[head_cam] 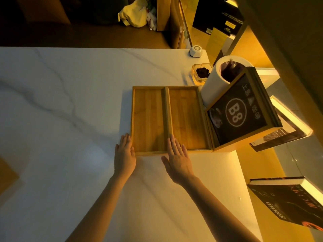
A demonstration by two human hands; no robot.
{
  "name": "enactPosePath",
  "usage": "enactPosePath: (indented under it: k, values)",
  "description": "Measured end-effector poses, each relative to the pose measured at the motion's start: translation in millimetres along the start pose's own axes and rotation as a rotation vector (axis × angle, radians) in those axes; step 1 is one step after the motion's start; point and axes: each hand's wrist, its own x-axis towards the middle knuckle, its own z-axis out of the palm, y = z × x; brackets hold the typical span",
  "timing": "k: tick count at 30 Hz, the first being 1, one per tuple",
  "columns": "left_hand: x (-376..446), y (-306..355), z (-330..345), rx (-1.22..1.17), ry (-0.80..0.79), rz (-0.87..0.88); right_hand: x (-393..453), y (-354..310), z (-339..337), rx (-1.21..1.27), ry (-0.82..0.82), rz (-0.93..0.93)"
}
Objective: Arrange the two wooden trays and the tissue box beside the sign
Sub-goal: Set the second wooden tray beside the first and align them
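Note:
Two empty wooden trays lie side by side on the white marble table: the left tray (148, 119) and the right tray (187, 117), their long rims touching. The right tray touches the black "B8" sign (239, 112) in its wooden frame at the table's right edge. My left hand (124, 154) lies flat with fingers against the left tray's near left corner. My right hand (178, 158) lies flat, fingertips over the near rim where the two trays meet. Neither hand grips anything. No tissue box is clearly visible.
Behind the sign stands a white cylindrical bin (220, 79) with a dark liner. A glass ashtray (201, 72) and a small white device (196, 51) sit at the far right corner. The table (61, 102) stretches left. Dark printed boards (293, 203) hang off to the right.

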Motion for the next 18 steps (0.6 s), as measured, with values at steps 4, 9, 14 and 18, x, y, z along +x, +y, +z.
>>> enactPosePath:
  k: [4, 9, 14, 18]
  values:
    - [-1.9, -1.0, -0.2, 0.004, -0.006, 0.005, -0.7, 0.8, -1.1, -0.003, -0.014, -0.011]
    - [-2.0, -1.6, -0.3, 0.016, -0.01, 0.009, 0.9, 1.3, 1.0, -0.012, -0.008, -0.008]
    - [-2.3, 0.5, -1.6, -0.002, -0.023, -0.016, 0.7, 0.6, 1.1, -0.02, -0.003, -0.009]
    - [-2.4, 2.0, -0.7, -0.015, -0.02, -0.037, 0.5, -0.9, -0.7, -0.017, -0.009, -0.005]
